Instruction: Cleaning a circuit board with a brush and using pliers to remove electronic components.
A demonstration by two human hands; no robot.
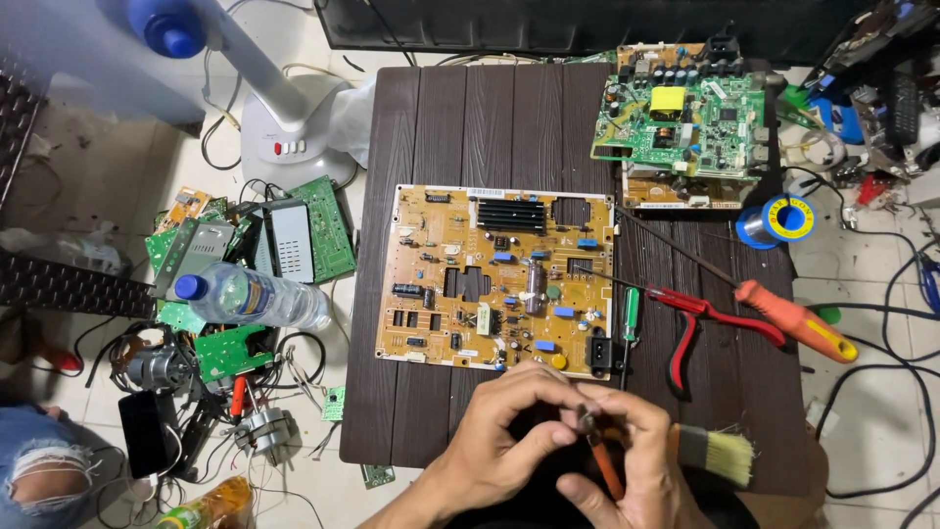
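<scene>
Pliers [599, 453] sit between right hand [636, 460] fingers [627, 407].

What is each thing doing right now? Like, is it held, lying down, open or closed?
Left hand: pinching something small, too small to tell.
Right hand: holding orange-handled pliers.
Yellow board: flat on the table, parts facing up.
Green board: stacked on another board.
Brush: lying by the right hand.
Red pliers: lying down, handles apart.
Screwdriver: lying on the table.
Bottle: on its side, capped.
Solder reel: lying flat.
</scene>
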